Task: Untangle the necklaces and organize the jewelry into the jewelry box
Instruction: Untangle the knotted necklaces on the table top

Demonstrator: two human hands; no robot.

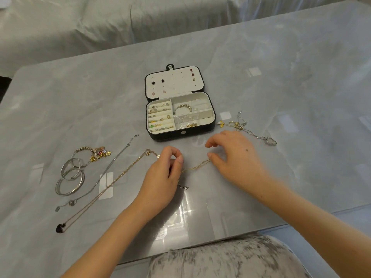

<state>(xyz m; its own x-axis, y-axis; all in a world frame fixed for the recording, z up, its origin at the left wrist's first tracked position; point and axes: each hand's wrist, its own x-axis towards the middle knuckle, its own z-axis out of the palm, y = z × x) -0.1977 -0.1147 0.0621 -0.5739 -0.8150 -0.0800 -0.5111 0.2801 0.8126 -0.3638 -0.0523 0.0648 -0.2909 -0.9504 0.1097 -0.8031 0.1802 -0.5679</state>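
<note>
A thin gold chain [195,167] stretches between my two hands just in front of the open black jewelry box [181,135]. My left hand [162,175] pinches one end of it with thumb and forefinger; a small silver charm [183,187] dangles below. My right hand [234,155] pinches the other end with curled fingers. The box holds rings and earrings in its left slots, a beaded bracelet [182,109] and a small plastic bag. A tangled heap of gold and silver chains [243,125] lies right of the box.
To the left lie silver bangles [70,177], a charm bracelet [94,154], a silver necklace [106,173] and a gold necklace with a dark heart pendant [61,227]. The grey marble table [301,87] ends close to my lap. A covered sofa stands behind.
</note>
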